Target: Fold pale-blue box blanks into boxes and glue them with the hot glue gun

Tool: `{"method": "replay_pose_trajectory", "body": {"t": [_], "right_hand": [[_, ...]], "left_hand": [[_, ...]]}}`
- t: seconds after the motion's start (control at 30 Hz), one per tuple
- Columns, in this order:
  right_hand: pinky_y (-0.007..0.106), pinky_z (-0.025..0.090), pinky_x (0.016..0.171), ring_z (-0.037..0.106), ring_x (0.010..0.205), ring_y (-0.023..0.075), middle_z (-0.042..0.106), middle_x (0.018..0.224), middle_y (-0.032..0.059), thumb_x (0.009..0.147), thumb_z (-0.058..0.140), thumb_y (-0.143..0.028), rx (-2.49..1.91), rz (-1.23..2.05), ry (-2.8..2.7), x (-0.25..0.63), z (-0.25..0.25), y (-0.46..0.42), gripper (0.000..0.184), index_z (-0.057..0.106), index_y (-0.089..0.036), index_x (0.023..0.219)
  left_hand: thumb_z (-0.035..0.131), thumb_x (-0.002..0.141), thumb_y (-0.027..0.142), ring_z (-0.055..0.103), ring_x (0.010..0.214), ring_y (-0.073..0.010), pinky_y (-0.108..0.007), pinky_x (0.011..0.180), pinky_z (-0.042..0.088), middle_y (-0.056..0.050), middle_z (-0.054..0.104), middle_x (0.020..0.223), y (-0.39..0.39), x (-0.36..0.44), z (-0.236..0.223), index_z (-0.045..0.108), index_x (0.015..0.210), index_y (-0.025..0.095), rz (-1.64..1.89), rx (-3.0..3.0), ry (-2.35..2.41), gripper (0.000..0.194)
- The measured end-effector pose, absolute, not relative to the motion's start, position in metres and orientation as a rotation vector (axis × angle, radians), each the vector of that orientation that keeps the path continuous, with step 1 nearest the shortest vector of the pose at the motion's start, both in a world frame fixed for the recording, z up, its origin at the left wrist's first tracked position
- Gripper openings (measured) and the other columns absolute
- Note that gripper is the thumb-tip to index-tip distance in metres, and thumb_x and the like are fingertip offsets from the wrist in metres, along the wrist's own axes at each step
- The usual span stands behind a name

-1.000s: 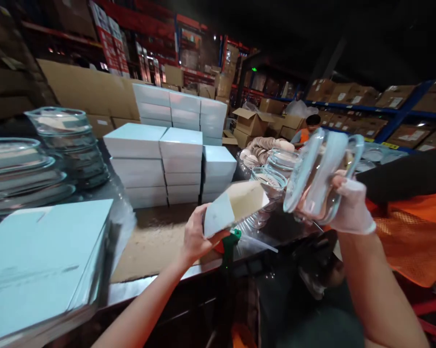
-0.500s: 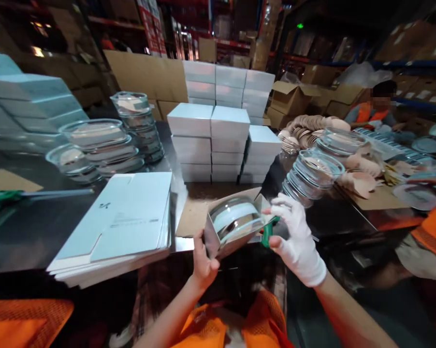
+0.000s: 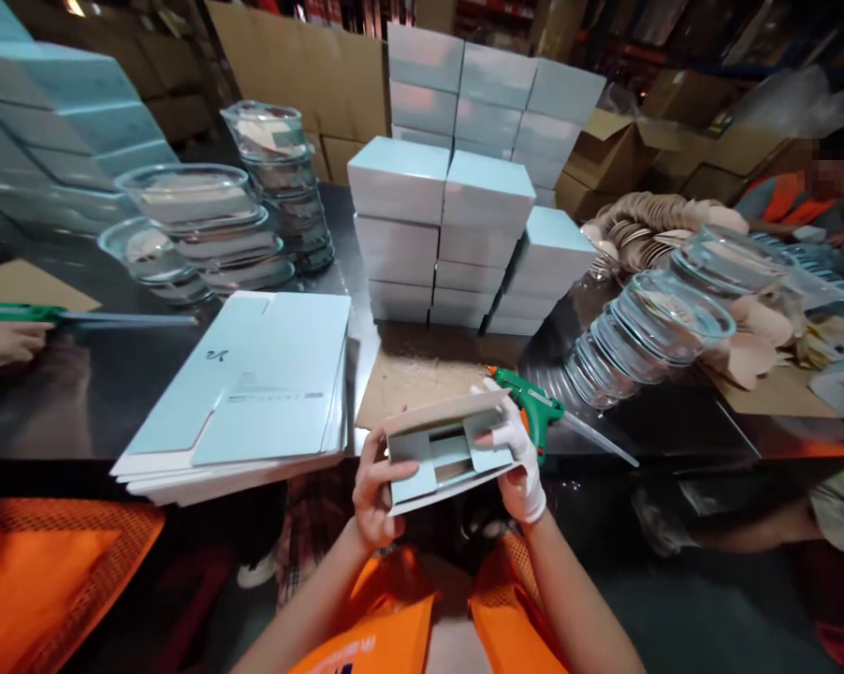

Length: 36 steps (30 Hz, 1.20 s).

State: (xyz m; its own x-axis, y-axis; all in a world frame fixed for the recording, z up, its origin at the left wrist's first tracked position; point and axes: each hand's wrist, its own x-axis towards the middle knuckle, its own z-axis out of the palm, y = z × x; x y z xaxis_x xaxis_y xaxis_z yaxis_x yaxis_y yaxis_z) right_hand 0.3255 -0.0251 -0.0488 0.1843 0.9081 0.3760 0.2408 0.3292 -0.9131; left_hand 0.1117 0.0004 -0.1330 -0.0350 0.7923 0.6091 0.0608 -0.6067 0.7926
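A small cardboard box [image 3: 452, 412] is held between my hands, its long side open upward and its two short end flaps folded in. Through the gap between these flaps only a dark and brownish strip shows; the contents are mostly hidden. My bare left hand [image 3: 376, 487] grips the left end, fingers over the left flap. My right hand [image 3: 521, 473], in a white glove with bare fingertips, grips the right end with a finger on the right flap. Just behind it a green glue gun [image 3: 543, 404] lies on the table, a glue stick out of its rear.
Flat printed cartons [image 3: 268, 374] are piled at left. Closed white boxes [image 3: 400, 183] stand stacked ahead on the dark table [image 3: 330, 225]. Glass dishes [image 3: 633, 337] are stacked at right, others [image 3: 204, 225] at left. Another person's hand [image 3: 5, 344] holds a green glue gun [image 3: 21, 314] at far left.
The end flaps are now folded in over the glass dish that showed in the box. My right hand has moved left onto the box. The view has tilted downward.
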Motion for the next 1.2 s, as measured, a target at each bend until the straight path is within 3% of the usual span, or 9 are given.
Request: {"method": "replay_pose_trajectory", "body": {"t": [0.1,0.23,0.33,0.47,0.6,0.7,0.8,0.97,1.2], "right_hand": [[0.046,0.055,0.104,0.065,0.119,0.0307,0.065,0.126,0.0107,0.085,0.073,-0.065,-1.246,0.652,-1.03,0.306,-0.046,-0.021,0.053,0.061,-0.027,0.121],[0.038,0.058,0.099,0.067,0.116,0.0235,0.062,0.131,0.0075,0.079,0.077,-0.032,-1.154,0.749,-0.901,0.3,-0.035,-0.023,0.057,0.049,-0.031,0.129],[0.042,0.057,0.105,0.068,0.121,0.0272,0.066,0.133,0.0112,0.089,0.071,-0.047,-1.242,0.841,-0.985,0.324,-0.028,-0.03,0.05,0.054,-0.028,0.132],[0.055,0.05,0.108,0.068,0.116,0.0369,0.072,0.118,0.0173,0.095,0.051,-0.062,-1.985,0.456,-0.998,0.378,-0.036,-0.04,0.046,0.068,-0.02,0.105],[0.058,0.048,0.103,0.069,0.114,0.0442,0.073,0.114,0.0201,0.084,0.071,-0.055,-2.455,0.563,-0.915,0.41,-0.05,-0.031,0.041,0.071,-0.018,0.101],[0.046,0.052,0.092,0.072,0.101,0.0392,0.075,0.09,0.015,0.069,0.083,-0.04,-2.361,0.7,-0.87,0.422,-0.056,-0.018,0.028,0.07,-0.019,0.082],[0.036,0.054,0.072,0.071,0.076,0.0289,0.069,0.07,0.0086,0.069,0.075,-0.043,-2.15,0.844,-0.792,0.429,-0.054,-0.015,0.025,0.065,-0.02,0.069],[0.032,0.054,0.062,0.066,0.065,0.0204,0.072,0.076,0.0067,0.066,0.072,-0.06,-1.831,0.763,-0.666,0.416,-0.043,-0.039,0.043,0.058,-0.022,0.082],[0.026,0.043,0.046,0.05,0.048,0.0126,0.06,0.06,-0.0007,0.072,0.085,-0.053,-1.392,1.03,-0.748,0.371,-0.031,-0.091,0.038,0.064,-0.021,0.071]], "left_hand": [[0.068,0.092,0.062,0.069,0.119,-0.0315,-0.044,0.095,0.059,-0.011,0.07,0.123,-0.006,0.118,-0.116,0.069,0.103,0.025,1.842,1.636,0.891,0.039],[0.068,0.094,0.056,0.069,0.113,-0.0268,-0.039,0.094,0.058,-0.011,0.069,0.125,-0.006,0.117,-0.107,0.069,0.127,0.026,1.84,1.627,0.888,0.045],[0.071,0.095,0.051,0.067,0.118,-0.0273,-0.039,0.101,0.054,-0.009,0.07,0.12,0.003,0.103,-0.106,0.081,0.109,0.026,1.818,1.951,0.841,0.03],[0.065,0.097,0.064,0.066,0.114,-0.027,-0.036,0.098,0.054,-0.01,0.069,0.115,0.012,0.089,-0.103,0.085,0.106,0.023,1.739,2.074,0.861,0.046],[0.069,0.086,0.078,0.066,0.12,-0.0298,-0.039,0.103,0.054,-0.012,0.065,0.118,0.019,0.093,-0.108,0.083,0.105,0.021,1.746,2.138,0.837,0.062],[0.081,0.086,0.059,0.066,0.122,-0.0297,-0.041,0.107,0.053,-0.008,0.068,0.103,0.022,0.1,-0.111,0.078,0.105,0.023,1.804,2.167,0.806,0.041],[0.083,0.086,0.047,0.067,0.119,-0.0289,-0.043,0.11,0.051,-0.004,0.069,0.093,0.015,0.103,-0.105,0.075,0.11,0.026,1.87,2.104,0.795,0.033],[0.08,0.088,0.048,0.063,0.128,-0.0313,-0.042,0.101,0.056,-0.009,0.07,0.115,-0.018,0.101,-0.097,0.077,0.106,0.024,1.68,1.812,1.031,0.03],[0.079,0.088,0.055,0.068,0.104,-0.0247,-0.034,0.088,0.057,-0.006,0.068,0.106,-0.026,0.135,-0.096,0.079,0.103,0.025,1.418,1.569,1.252,0.034]]}}
